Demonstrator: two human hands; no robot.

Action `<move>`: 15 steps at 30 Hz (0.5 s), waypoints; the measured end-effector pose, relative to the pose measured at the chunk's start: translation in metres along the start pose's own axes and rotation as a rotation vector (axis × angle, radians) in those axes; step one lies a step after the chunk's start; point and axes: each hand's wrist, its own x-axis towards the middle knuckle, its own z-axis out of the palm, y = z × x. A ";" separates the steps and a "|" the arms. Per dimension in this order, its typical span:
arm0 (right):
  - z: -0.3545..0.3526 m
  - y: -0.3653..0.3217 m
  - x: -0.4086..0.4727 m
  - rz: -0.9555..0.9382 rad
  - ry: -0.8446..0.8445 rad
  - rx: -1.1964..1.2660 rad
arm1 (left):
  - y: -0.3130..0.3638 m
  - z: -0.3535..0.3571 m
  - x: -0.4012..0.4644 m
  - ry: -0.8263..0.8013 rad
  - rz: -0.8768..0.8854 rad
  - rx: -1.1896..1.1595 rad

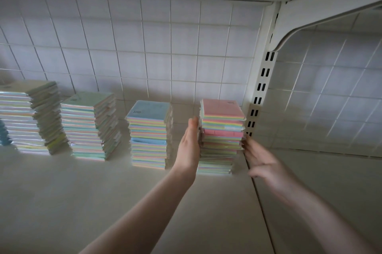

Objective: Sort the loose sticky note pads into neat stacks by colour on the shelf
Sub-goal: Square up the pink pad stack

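Several tall stacks of wrapped sticky note pads stand in a row on the pale shelf (103, 191). The rightmost stack (222, 135) has a pink pad on top. My left hand (189, 148) lies flat against its left side with straight fingers. My right hand (260, 160), blurred, is at the stack's right side with spread fingers touching its edge. To the left stand a blue-topped stack (149, 135), a green-topped stack (91, 127) and a taller, slightly skewed stack (29, 117).
A white wire-grid back panel (144, 47) runs behind the stacks. A slotted white upright (261, 88) and shelf bracket stand just right of the pink-topped stack. Another shelf hangs overhead. A blue object (4, 133) shows at the left edge.
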 end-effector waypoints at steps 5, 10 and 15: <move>0.014 -0.010 0.001 -0.046 -0.063 -0.017 | 0.000 0.002 -0.003 -0.010 -0.043 0.041; 0.020 -0.015 0.001 -0.076 -0.107 -0.046 | -0.003 0.003 -0.002 -0.019 -0.060 0.077; 0.023 -0.015 0.001 -0.084 -0.125 -0.106 | 0.000 0.001 -0.004 -0.019 -0.069 0.049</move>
